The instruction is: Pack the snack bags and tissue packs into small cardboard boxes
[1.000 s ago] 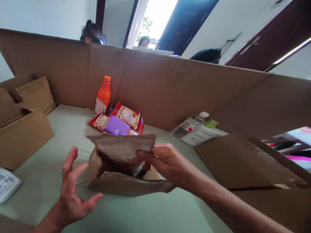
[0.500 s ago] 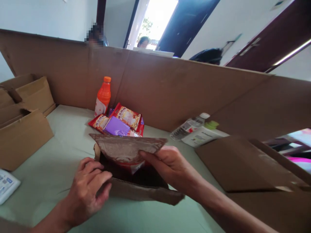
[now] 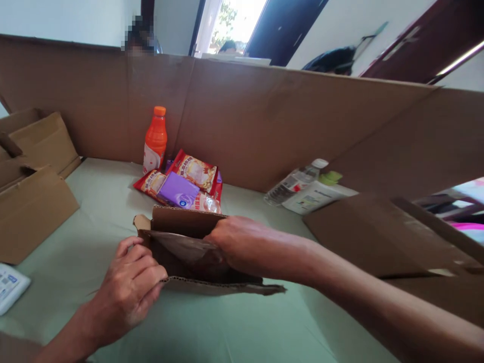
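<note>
An open cardboard box point(image 3: 223, 288) stands in front of me on the green cloth. My left hand point(image 3: 130, 285) is closed on the box's left end, its fingers over the rim. My right hand point(image 3: 240, 247) reaches into the opening, closed on the upper edge of a snack packet point(image 3: 189, 250). The packet's dull, silvery-brown side faces me, and its lower part is down inside the box. The right fingertips are partly hidden behind the packet. Just beyond the box lie several red snack packets point(image 3: 198, 173) and a purple packet point(image 3: 177, 189).
An orange drink bottle point(image 3: 156, 138) stands behind the packets. To the right lie a clear water bottle point(image 3: 293, 182) and a white bottle with a green cap point(image 3: 315, 199). Cardboard boxes flank both sides point(image 3: 41, 212). A white packet point(image 3: 11, 287) is at left. A cardboard wall point(image 3: 245, 121) runs behind; people are beyond.
My right hand has lowered the snack packet into the box, and its back flap now shows. My left hand has tightened on the rim. The view has shifted slightly.
</note>
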Available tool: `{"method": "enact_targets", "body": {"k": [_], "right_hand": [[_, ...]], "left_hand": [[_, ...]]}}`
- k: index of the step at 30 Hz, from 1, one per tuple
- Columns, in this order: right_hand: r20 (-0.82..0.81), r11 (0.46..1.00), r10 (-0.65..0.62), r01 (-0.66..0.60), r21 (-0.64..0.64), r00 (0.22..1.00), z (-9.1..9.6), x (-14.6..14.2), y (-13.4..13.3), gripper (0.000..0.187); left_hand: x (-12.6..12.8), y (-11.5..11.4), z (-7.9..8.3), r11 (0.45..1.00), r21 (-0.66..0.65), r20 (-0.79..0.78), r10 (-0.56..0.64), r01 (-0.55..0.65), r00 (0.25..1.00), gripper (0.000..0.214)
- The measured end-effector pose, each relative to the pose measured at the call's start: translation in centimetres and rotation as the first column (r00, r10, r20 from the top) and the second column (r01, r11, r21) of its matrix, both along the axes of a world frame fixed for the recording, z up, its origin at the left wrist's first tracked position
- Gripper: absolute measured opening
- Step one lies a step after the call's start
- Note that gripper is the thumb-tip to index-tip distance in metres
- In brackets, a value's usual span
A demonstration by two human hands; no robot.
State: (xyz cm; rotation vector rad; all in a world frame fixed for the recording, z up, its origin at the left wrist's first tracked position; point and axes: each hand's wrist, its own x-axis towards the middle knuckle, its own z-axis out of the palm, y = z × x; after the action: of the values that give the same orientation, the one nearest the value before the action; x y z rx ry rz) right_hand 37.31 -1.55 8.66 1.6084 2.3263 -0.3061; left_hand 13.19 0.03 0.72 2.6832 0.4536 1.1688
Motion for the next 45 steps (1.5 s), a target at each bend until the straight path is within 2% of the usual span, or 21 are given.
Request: {"method": "enact_targets", "body": {"k": [3, 6, 8, 11, 14, 16, 18, 21, 23, 26, 29, 31, 35, 38, 42, 45], "right_hand": [[0.052, 0.998, 0.065, -0.064, -0.030, 0.997, 0.6, -0.3, 0.1, 0.024], [-0.012, 0.995, 0.018, -0.019, -0.103, 1.000, 1.0, 0.1, -0.5, 0.028], [-0.086, 0.997, -0.035, 0.029, -0.073, 0.996, 1.6, 1.1, -1.3, 0.031], [-0.161, 0.999, -0.001, 0.009, 0.052, 0.987, 3.0, 2.3, -2.5, 0.034], [-0.043, 0.999, 0.026, -0.025, 0.045, 0.999, 3.5, 1.6, -2.5, 0.030], [0.108, 0.999, 0.052, -0.050, -0.019, 0.993, 2.9, -0.1, -1.4, 0.025], [0.190, 0.988, 0.137, -0.121, -0.094, 0.972, 1.6, -2.1, 0.1, 0.022], [0.168, 0.946, 0.265, -0.223, -0.235, 0.949, -0.2, -4.0, 2.3, 0.023], [0.141, 0.926, 0.287, -0.237, -0.295, 0.947, -0.9, -4.3, 3.0, 0.025], [0.087, 0.937, 0.256, -0.225, -0.269, 0.963, -1.5, -3.6, 2.9, 0.022], [-0.076, 0.966, 0.211, -0.220, -0.140, 0.975, -2.3, -2.8, 2.2, 0.041], [-0.166, 0.961, 0.214, -0.237, -0.140, 0.963, -2.9, -2.6, 2.0, 0.041], [-0.107, 0.903, 0.213, -0.238, -0.359, 0.971, -3.4, -3.4, 2.6, 0.029], [-0.090, 0.829, 0.259, -0.270, -0.490, 0.962, -4.2, -4.4, 3.7, 0.028], [-0.141, 0.773, 0.287, -0.316, -0.551, 0.948, -5.6, -5.2, 5.2, 0.027], [-0.173, 0.740, 0.280, -0.327, -0.588, 0.944, -5.1, -4.6, 5.7, 0.030]], "left_hand": [[0.0, 0.0, -0.2, 1.000, -0.021, -0.012, -0.010, 0.010, 1.000, 0.020], [-0.1, -0.1, -0.5, 0.998, -0.058, -0.032, -0.023, 0.022, 0.999, 0.020], [-0.1, -0.1, -0.6, 0.997, -0.069, -0.057, -0.035, 0.031, 0.998, 0.019], [0.0, -0.1, -0.4, 0.998, -0.060, -0.074, -0.035, 0.030, 0.997, 0.021], [0.2, -0.1, -0.2, 0.999, -0.037, -0.085, -0.022, 0.019, 0.996, 0.021], [0.4, -0.1, -0.1, 1.000, -0.012, -0.100, -0.024, 0.023, 0.995, 0.021], [0.5, -0.1, 0.0, 1.000, -0.010, -0.113, -0.025, 0.024, 0.993, 0.022], [0.6, -0.1, 0.3, 0.999, -0.024, -0.123, -0.028, 0.025, 0.992, 0.023], [0.7, 0.0, 0.6, 0.999, -0.020, -0.126, -0.033, 0.031, 0.991, 0.024], [0.6, 0.1, 0.6, 0.999, -0.027, -0.126, -0.049, 0.046, 0.991, 0.025], [0.7, 0.2, 0.2, 0.997, -0.060, -0.095, -0.053, 0.047, 0.994, 0.024], [0.7, 0.2, -0.1, 0.995, -0.084, -0.075, -0.054, 0.048, 0.996, 0.025], [0.8, 0.2, -0.1, 0.992, -0.102, -0.101, -0.084, 0.073, 0.991, 0.026], [0.8, 0.2, 0.2, 0.990, -0.103, -0.116, -0.103, 0.091, 0.988, 0.026], [0.7, 0.2, 0.3, 0.990, -0.114, -0.129, -0.103, 0.088, 0.986, 0.023], [0.8, 0.3, 0.2, 0.990, -0.111, -0.132, -0.101, 0.086, 0.986, 0.024]]}}
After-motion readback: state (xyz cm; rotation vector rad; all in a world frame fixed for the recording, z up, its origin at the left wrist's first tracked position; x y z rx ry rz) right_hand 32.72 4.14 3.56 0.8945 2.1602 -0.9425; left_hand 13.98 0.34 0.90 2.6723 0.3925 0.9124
